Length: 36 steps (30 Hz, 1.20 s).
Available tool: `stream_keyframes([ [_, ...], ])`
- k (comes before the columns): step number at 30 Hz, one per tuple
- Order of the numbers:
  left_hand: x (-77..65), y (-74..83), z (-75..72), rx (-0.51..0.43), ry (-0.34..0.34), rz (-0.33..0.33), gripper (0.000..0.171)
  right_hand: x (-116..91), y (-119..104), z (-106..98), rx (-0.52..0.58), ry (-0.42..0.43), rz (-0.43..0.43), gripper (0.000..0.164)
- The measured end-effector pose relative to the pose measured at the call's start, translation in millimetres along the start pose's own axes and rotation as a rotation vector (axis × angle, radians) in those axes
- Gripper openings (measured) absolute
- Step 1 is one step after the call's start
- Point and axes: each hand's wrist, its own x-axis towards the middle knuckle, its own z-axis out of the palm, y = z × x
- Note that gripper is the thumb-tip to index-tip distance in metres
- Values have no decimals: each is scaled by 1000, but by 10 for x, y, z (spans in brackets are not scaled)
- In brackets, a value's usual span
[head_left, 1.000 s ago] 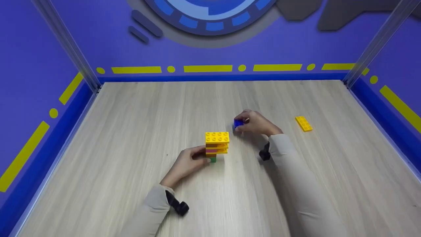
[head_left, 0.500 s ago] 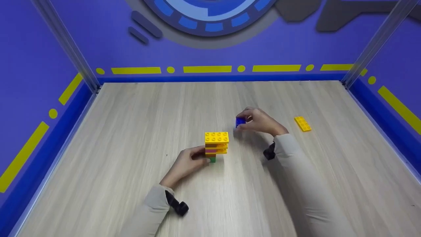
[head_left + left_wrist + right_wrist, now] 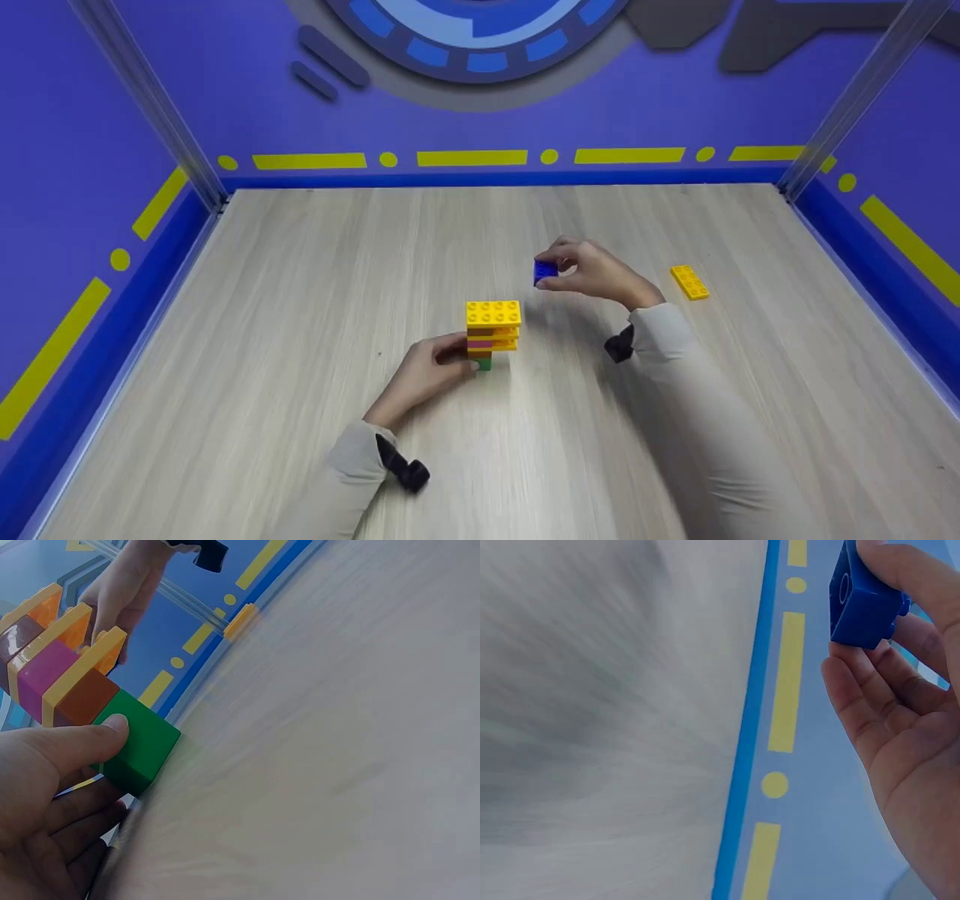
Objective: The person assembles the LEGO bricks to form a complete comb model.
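A stack of toy building bricks [image 3: 493, 313] stands upright at mid-table. In the left wrist view, a green brick [image 3: 141, 742] forms its base, with an orange-brown, a magenta and a dark brown brick above, and yellow plates between and on top that jut out to one side. My left hand [image 3: 421, 375] holds the stack low down, thumb on the green brick. Behind the stack and to its right, my right hand [image 3: 596, 274] pinches a blue brick [image 3: 866, 607] above the table, its studs up in the head view and its hollow underside showing in the right wrist view.
A loose yellow plate [image 3: 689, 282] lies on the wooden table [image 3: 337, 262] to the right of my right hand. Blue walls with yellow markings [image 3: 472, 157] enclose the back and both sides.
My right hand has lifted the blue brick up off the table, a little away from me. My left hand and the stack have stayed in place.
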Motion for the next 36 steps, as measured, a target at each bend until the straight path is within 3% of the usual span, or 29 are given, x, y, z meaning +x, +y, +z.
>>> stream_keyframes([
  [12, 0, 1, -1, 9, 2, 6, 46, -35, -284, -62, 12, -16, -68, 48],
  [26, 5, -8, 2, 2, -1, -16, 47, -51, -559, -32, 32, 11, -281, 45],
  [36, 6, -18, -9, 3, -6, 23, 48, -62, -725, 51, 61, -28, -349, 43],
])
